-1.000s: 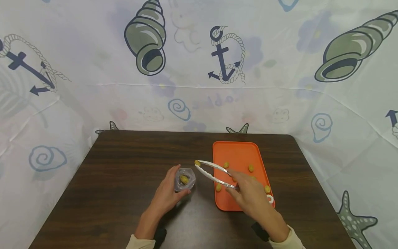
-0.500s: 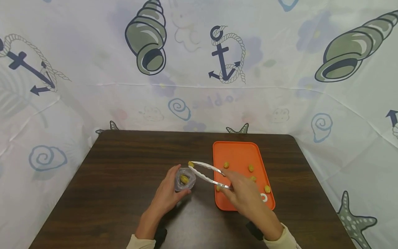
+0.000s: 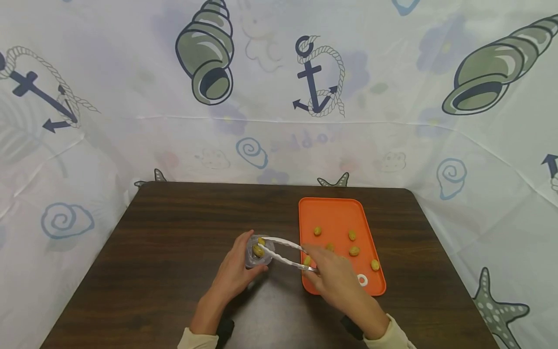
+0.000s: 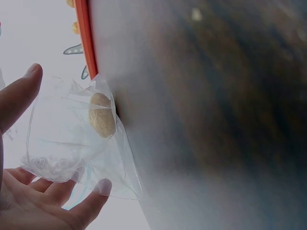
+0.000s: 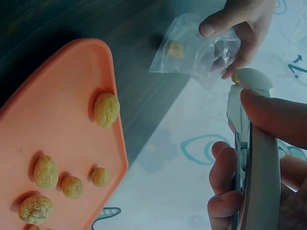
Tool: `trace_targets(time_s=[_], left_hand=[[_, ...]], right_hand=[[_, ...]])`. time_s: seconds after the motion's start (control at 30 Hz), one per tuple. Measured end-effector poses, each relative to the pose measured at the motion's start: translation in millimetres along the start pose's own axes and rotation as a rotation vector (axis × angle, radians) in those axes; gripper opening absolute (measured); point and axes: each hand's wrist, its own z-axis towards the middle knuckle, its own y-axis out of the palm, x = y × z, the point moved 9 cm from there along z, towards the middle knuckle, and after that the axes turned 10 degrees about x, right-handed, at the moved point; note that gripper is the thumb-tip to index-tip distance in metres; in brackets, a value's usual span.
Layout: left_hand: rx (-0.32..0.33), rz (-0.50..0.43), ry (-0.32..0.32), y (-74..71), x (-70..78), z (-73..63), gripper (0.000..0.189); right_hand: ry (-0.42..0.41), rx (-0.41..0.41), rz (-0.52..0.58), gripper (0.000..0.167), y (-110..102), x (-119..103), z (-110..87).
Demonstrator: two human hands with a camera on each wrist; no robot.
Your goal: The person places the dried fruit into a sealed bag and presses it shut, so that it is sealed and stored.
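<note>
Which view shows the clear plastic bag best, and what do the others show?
The left wrist view: it shows the clear plastic bag largest and side-on, with a yellowish piece inside. The head view looks down into it, partly behind the tongs; the right wrist view shows it smaller, held by the left hand.

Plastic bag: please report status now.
Left hand holds plastic bag, one yellow piece inside. Right hand grips tongs pinching second piece near bag's mouth. Nothing visibly blocking.
</note>
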Motion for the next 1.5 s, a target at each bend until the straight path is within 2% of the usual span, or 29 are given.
trace_targets(time_s=[0.3, 0.6, 0.77, 1.0, 1.2, 1.5], left_hand=[[0.005, -0.003, 0.015, -0.7, 0.9, 0.3, 0.100], [0.020, 0.008, 0.024, -2.0, 2.3, 0.2, 0.099], [0.019, 0.008, 0.019, -1.2, 1.5, 0.2, 0.099], [0.009, 0.014, -0.001, -0.7, -0.1, 0.3, 0.100], [-0.007, 0.012, -0.025, 0.6, -2.7, 0.1, 0.100], [-0.010, 0.007, -0.026, 0.1, -2.1, -0.4, 0.100]], right_hand=[[-0.002, -0.021, -0.032, 0.055, 4.8, -0.4, -0.2], [0.018, -0.019, -0.017, 0.062, 10.2, 4.4, -1.9], [0.054, -0.008, -0.005, 0.064, 6.8, 10.5, -1.7], [0.146, -0.033, 0.023, 0.066, 4.2, 20.8, -4.1], [0.163, -0.033, 0.012, 0.064, 1.8, 29.4, -6.4], [0.203, -0.007, -0.004, 0.061, -5.7, 46.8, -7.6]])
